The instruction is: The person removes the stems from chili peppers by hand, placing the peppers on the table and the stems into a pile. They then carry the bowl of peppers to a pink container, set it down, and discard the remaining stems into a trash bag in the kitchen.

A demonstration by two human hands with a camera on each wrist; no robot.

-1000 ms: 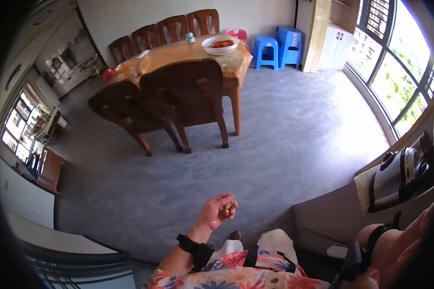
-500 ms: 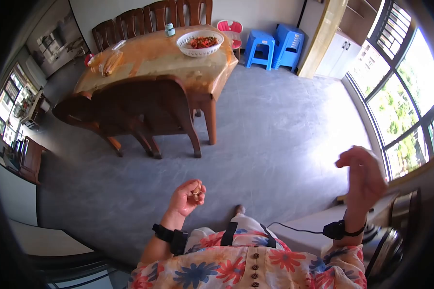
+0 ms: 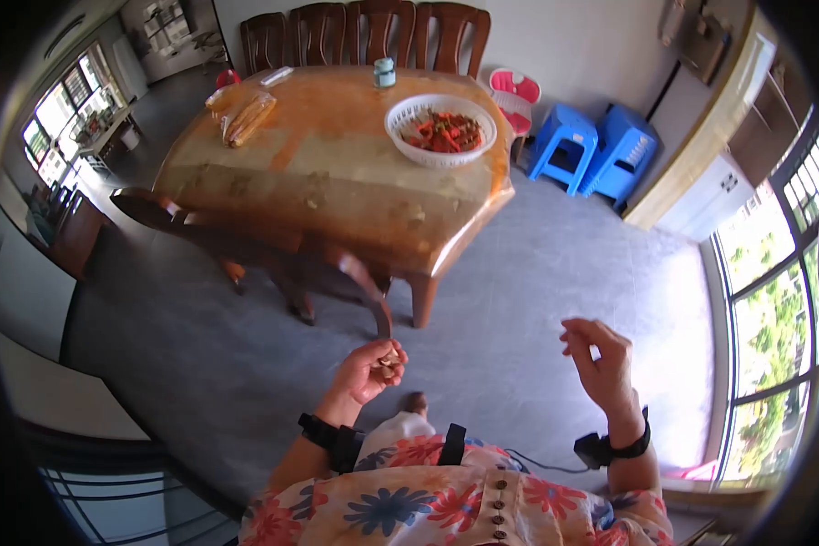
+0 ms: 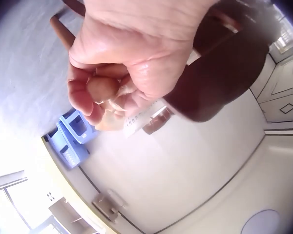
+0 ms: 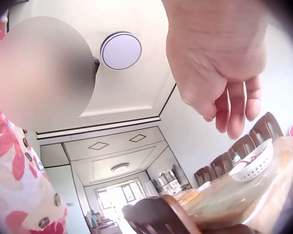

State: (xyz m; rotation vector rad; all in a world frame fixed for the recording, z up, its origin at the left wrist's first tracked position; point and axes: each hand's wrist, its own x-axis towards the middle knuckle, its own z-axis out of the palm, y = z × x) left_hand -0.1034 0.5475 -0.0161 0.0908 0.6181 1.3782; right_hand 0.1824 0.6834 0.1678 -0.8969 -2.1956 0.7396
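Note:
My left hand is curled round several small tan pieces, out in front of the body. In the left wrist view one rounded brown piece shows between the fingers, with pale, papery-looking bits beside it; I cannot tell what they are. The right hand is raised over the floor on the other side, fingers loosely bent and holding nothing. Its hanging fingers show in the right wrist view. Ahead on the table stands a white perforated basket with red pepper-like pieces in it.
A wooden dining table under a glossy cover fills the view ahead, a dark chair at its near side. On it lie a bagged yellowish item and a small teal jar. Blue stools stand right, by the wall.
The table and basket appear nearer and larger. My right hand has come up from the low right side to in front of the body. The left hand keeps its hold on the tan pieces.

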